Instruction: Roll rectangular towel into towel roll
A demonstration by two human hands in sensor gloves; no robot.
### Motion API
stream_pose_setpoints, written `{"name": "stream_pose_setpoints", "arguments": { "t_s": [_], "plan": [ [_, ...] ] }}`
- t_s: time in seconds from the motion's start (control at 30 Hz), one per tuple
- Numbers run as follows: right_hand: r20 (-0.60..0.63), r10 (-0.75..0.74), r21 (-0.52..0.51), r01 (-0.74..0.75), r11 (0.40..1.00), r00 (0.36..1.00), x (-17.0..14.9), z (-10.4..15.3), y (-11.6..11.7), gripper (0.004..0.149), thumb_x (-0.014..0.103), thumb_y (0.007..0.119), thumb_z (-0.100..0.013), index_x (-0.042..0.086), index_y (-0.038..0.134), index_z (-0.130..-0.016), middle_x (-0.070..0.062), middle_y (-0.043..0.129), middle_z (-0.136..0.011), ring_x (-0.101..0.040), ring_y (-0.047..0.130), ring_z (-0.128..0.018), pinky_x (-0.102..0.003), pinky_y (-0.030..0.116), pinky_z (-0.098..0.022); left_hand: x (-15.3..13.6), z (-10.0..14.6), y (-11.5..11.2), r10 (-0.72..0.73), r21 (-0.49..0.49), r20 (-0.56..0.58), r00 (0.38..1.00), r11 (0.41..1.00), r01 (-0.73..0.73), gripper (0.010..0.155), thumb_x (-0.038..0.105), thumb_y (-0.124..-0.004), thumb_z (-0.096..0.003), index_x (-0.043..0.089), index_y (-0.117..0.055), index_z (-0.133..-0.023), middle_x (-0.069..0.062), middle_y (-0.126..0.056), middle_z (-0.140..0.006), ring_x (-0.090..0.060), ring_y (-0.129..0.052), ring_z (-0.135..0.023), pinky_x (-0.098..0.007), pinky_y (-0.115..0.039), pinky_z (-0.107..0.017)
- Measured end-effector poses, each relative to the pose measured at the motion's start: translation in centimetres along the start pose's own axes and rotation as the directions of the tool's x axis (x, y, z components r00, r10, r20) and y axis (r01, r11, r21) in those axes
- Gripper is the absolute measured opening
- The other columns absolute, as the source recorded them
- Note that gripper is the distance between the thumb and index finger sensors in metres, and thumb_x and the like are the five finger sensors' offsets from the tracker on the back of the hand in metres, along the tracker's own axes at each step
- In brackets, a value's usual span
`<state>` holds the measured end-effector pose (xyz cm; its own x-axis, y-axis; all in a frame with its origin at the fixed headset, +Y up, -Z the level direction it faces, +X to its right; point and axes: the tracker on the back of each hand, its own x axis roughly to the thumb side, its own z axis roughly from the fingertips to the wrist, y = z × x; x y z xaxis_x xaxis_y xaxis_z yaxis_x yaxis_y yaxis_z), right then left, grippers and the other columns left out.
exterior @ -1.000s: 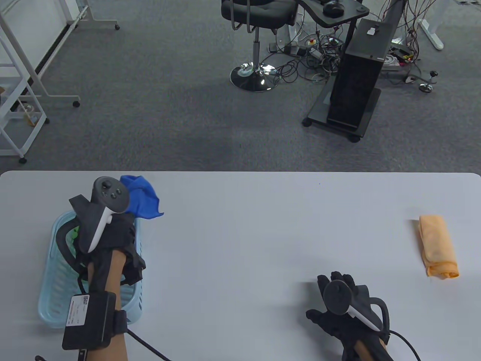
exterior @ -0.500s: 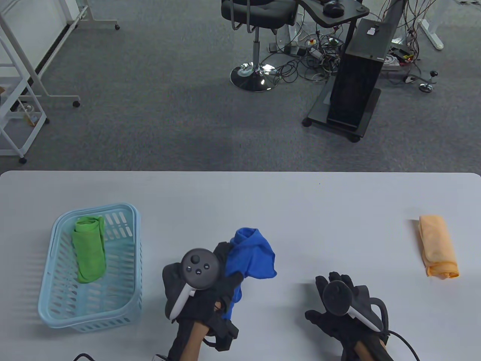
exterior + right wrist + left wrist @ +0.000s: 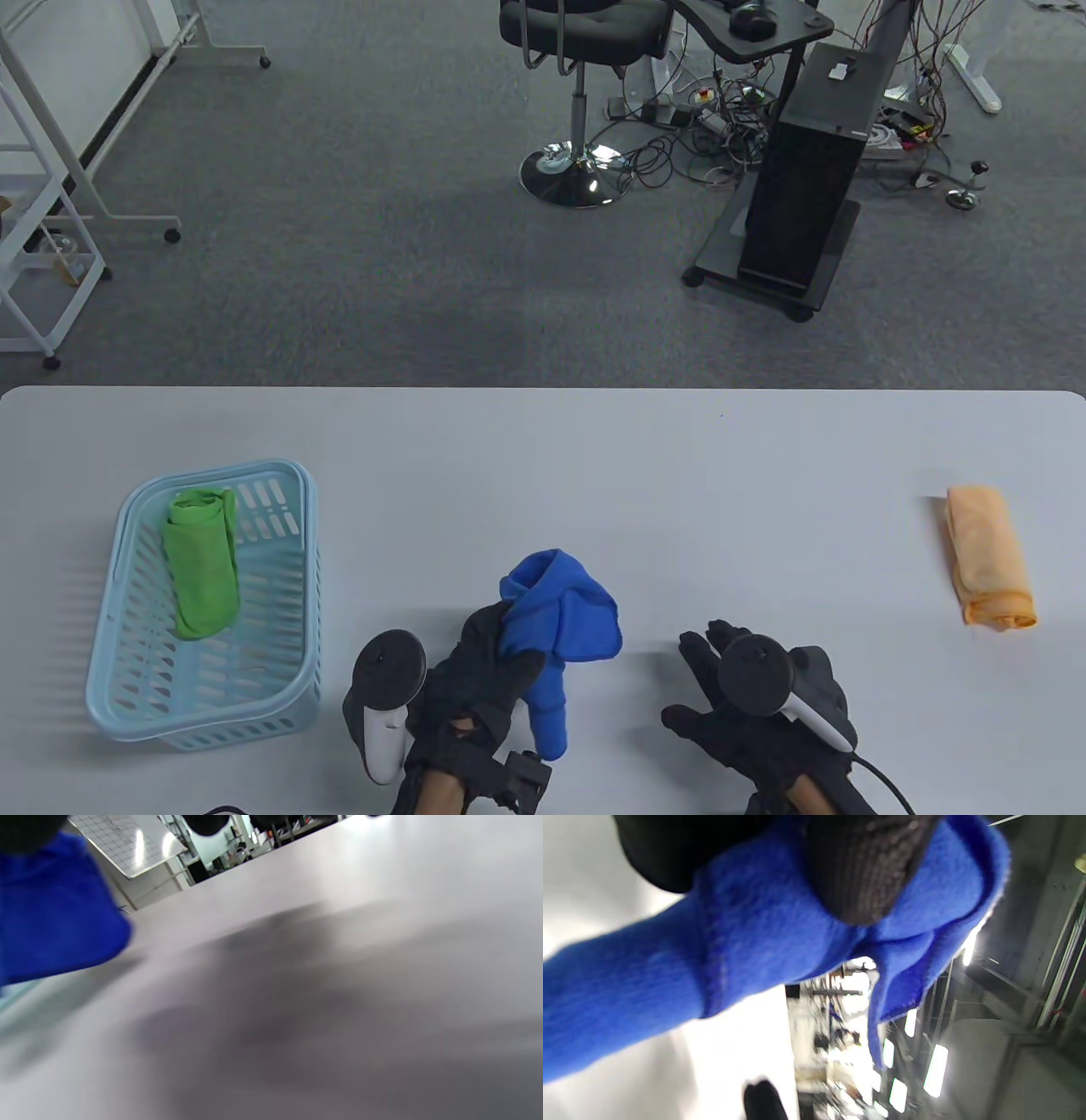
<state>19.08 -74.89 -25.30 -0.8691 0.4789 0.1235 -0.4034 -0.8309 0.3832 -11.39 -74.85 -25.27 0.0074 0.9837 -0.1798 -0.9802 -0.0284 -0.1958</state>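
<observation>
Left hand (image 3: 479, 679) grips blue towel (image 3: 564, 615); right hand (image 3: 747, 713) spread, palm down.

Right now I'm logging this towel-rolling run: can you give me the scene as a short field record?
left hand: grips crumpled blue cloth towel, bunched, not spread
right hand: fingers spread, holding nothing
light blue plastic basket: holds rolled green towel
rolled orange towel: lies at right on white table
</observation>
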Motion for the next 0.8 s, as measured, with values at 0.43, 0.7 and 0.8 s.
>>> {"name": "stream_pose_setpoints", "arguments": {
  "t_s": [0.43,0.7,0.8],
  "plan": [
    [0.046,-0.349,-0.197,0.351,0.916,0.936,-0.3,0.1,-1.0,0.055,0.047,0.069,-0.032,0.023,0.089,-0.078,-0.006,0.078,-0.091,-0.029,0.085,-0.082,-0.059,0.060,-0.065,-0.9,-1.1,-4.5,-0.320,-0.084,0.002,0.948,0.944,0.319,0.046,0.036,-0.088,-0.0379,0.018,-0.086,-0.080,-0.018,-0.100,-0.080,-0.039,-0.105,-0.067,-0.053,-0.085,-0.045],
    [0.013,-0.442,-0.388,0.412,0.824,0.897,-2.8,0.8,-3.5,0.048,0.047,0.073,-0.031,0.017,0.094,-0.062,-0.004,0.083,-0.085,-0.027,0.090,-0.076,-0.057,0.065,-0.062,-0.3,-0.4,-1.8,-0.339,0.086,-0.070,0.938,0.935,0.344,0.047,0.042,-0.084,-0.0400,0.014,-0.091,-0.077,-0.020,-0.101,-0.078,-0.042,-0.104,-0.065,-0.056,-0.082,-0.045],
    [-0.008,-0.451,-0.470,0.395,0.789,0.892,-4.2,1.5,-4.9,0.048,0.048,0.074,-0.031,0.015,0.095,-0.058,-0.005,0.084,-0.083,-0.027,0.091,-0.074,-0.057,0.066,-0.062,0.0,0.0,-0.4,-0.447,0.158,-0.171,0.878,0.867,0.473,0.049,0.040,-0.083,-0.0410,0.011,-0.088,-0.080,-0.023,-0.098,-0.080,-0.045,-0.101,-0.067,-0.059,-0.079,-0.047]
  ]
}}
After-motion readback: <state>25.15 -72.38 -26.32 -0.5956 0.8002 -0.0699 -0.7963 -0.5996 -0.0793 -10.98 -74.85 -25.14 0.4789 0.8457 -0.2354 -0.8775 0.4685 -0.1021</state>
